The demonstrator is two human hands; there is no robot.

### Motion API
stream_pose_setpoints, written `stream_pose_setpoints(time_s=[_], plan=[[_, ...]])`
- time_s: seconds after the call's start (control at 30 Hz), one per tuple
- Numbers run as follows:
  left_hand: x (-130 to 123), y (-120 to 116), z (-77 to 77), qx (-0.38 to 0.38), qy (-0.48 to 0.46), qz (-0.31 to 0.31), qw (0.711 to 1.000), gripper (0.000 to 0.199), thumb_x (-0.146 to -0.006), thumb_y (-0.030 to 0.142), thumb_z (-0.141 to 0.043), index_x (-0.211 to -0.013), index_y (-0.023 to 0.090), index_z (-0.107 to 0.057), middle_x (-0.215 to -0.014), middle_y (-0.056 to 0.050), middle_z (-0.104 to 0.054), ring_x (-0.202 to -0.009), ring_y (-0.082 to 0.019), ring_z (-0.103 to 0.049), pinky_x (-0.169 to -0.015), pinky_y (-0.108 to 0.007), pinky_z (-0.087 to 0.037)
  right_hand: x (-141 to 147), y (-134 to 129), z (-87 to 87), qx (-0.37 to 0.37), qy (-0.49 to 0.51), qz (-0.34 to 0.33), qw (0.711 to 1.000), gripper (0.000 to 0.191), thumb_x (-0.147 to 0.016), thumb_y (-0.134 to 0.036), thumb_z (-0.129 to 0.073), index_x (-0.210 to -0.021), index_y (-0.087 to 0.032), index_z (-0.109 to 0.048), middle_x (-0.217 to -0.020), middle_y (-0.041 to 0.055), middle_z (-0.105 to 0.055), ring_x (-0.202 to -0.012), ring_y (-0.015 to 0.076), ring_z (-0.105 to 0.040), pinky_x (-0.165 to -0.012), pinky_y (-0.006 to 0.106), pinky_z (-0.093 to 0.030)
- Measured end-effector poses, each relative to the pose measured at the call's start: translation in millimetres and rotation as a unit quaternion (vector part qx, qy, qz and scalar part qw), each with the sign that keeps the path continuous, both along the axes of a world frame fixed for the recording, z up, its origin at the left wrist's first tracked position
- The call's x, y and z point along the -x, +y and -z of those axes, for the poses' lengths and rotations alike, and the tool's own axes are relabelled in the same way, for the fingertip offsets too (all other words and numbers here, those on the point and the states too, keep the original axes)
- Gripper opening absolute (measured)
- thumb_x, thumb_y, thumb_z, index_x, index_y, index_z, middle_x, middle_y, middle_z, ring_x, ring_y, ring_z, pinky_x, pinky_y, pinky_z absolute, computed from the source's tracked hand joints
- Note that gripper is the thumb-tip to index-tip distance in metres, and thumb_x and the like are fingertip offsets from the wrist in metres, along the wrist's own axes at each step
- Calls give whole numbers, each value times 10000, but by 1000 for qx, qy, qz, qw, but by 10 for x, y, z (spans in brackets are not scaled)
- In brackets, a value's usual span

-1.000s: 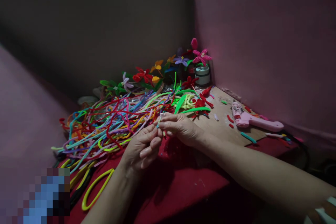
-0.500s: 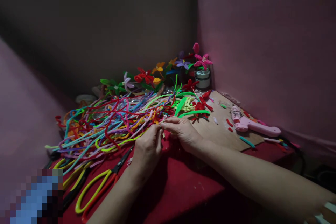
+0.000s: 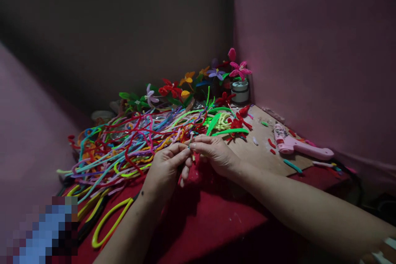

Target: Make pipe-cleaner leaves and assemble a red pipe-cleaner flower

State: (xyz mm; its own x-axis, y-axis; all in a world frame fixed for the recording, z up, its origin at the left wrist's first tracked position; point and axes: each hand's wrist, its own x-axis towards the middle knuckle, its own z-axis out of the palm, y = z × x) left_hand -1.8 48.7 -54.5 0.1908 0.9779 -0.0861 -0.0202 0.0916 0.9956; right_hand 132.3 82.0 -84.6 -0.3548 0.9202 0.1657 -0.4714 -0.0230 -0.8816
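My left hand (image 3: pixel 169 166) and my right hand (image 3: pixel 216 152) meet above the red cloth (image 3: pixel 213 214), fingertips pinched together. Between them is something small and thin with a whitish tip (image 3: pixel 192 133) standing up; a bit of dark green shows at the fingertips, too small to make out. Behind my hands and to the left lies a tangled heap of colourful fuzzy stems (image 3: pixel 136 132). Just beyond my right hand are bright green leaf shapes (image 3: pixel 230 131) and red fuzzy pieces (image 3: pixel 236 123).
A pink glue gun (image 3: pixel 305 147) rests on a brown board (image 3: pixel 262 152) at the right. Scissors with yellow handles (image 3: pixel 113 222) lie front left. Fuzzy flowers (image 3: pixel 170 88) and a grey-white container (image 3: pixel 240 93) stand at the back.
My left hand has turned, its palm side and lower fingers now showing more, and its wrist covers more of the scissors. My right hand stays nearly in place. The view has shifted slightly.
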Motion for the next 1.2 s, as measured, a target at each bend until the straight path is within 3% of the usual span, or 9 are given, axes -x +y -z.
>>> stream_pose_setpoints(time_s=[0.3,0.5,0.57,0.67,0.8,0.87,0.97,1.1,1.2], plan=[[72,52,17,92,-161,103,977,126,-747,256,-571,-740,140,-521,-479,86,-419,-240,15,-158,-203,-109,-227,-15,7,0,9,47,-71,996,160,-664,-269,-647,-765,-147,-668,-698,3,-565,-590,66,-461,-489,195,-293],[-45,2,66,-90,100,-10,991,198,-796,339,-499,-736,150,-511,-529,38,-490,-360,-65,-429,-355,-188,-370,8,-10,29,52,50,-21,997,143,-646,-269,-655,-719,-146,-650,-672,-6,-580,-577,75,-493,-516,210,-342],[-64,0,134,-203,252,-74,943,172,-800,313,-492,-736,156,-519,-554,19,-515,-443,-89,-481,-448,-209,-401,16,-15,44,54,41,-13,998,159,-651,-275,-653,-744,-147,-654,-677,-5,-582,-562,69,-483,-488,201,-327],[-38,17,243,-360,449,-101,811,169,-836,227,-407,-782,147,-546,-675,-47,-578,-623,-139,-545,-604,-251,-415,18,-19,75,67,-3,2,998,195,-647,-305,-661,-756,-143,-654,-611,-20,-539,-489,49,-411,-428,187,-271],[18,16,311,-388,574,-49,719,243,-849,159,-320,-903,125,-555,-771,-99,-598,-679,-167,-553,-593,-260,-391,8,-11,130,80,-43,10,996,236,-627,-341,-674,-713,-125,-634,-537,-28,-476,-437,42,-339,-389,190,-203],[18,3,299,-374,571,-42,729,234,-843,164,-334,-913,135,-555,-772,-90,-599,-666,-158,-541,-591,-254,-383,5,-12,141,78,-59,17,995,242,-624,-344,-679,-719,-125,-635,-528,-26,-470,-434,45,-332,-384,192,-194],[-7,-1,245,-345,485,-71,801,194,-828,179,-374,-822,163,-567,-713,-47,-592,-625,-127,-506,-606,-239,-380,4,-28,121,65,-93,25,993,236,-637,-348,-673,-731,-133,-647,-511,-27,-462,-422,45,-322,-382,196,-204],[-9,28,152,-174,219,-61,958,192,-803,264,-436,-666,160,-522,-530,23,-498,-426,-71,-423,-437,-193,-344,9,-58,82,54,-92,24,994,226,-642,-335,-675,-798,-172,-679,-648,14,-558,-500,75,-449,-423,206,-313],[24,38,113,-41,-3,21,999,185,-770,306,-491,-671,150,-488,-512,48,-467,-306,-40,-340,-300,-170,-253,8,-69,83,39,-88,24,995,218,-643,-325,-676,-831,-213,-687,-790,34,-610,-585,109,-523,-478,230,-384]])
